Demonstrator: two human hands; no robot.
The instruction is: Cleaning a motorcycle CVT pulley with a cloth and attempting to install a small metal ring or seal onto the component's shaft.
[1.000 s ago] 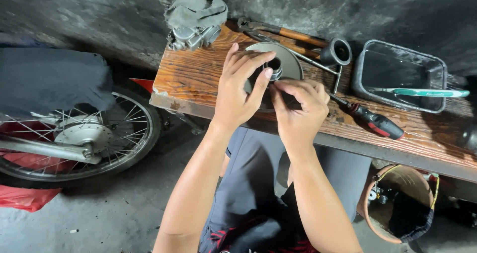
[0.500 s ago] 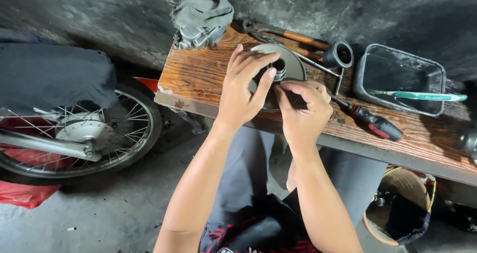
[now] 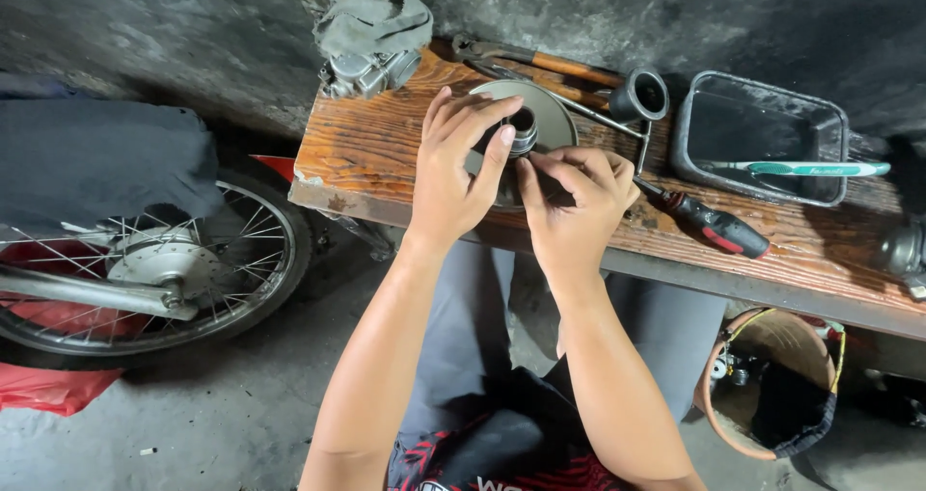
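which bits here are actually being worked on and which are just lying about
In hand: round metal disc, its centre hub, left hand, right hand.

Lying about: screwdriver, metal tray, toothbrush, hammer, rag, wheel.

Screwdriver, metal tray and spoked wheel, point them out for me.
screwdriver [image 3: 721, 227], head view, on its red-and-black handle.
metal tray [image 3: 687, 136], head view, on its left rim.
spoked wheel [image 3: 162, 261], head view, on its hub.

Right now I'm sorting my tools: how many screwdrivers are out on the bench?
1. The red-and-black-handled screwdriver lies on the wooden bench, just beside the right hand, near the metal tray. Others may hide under the hands.
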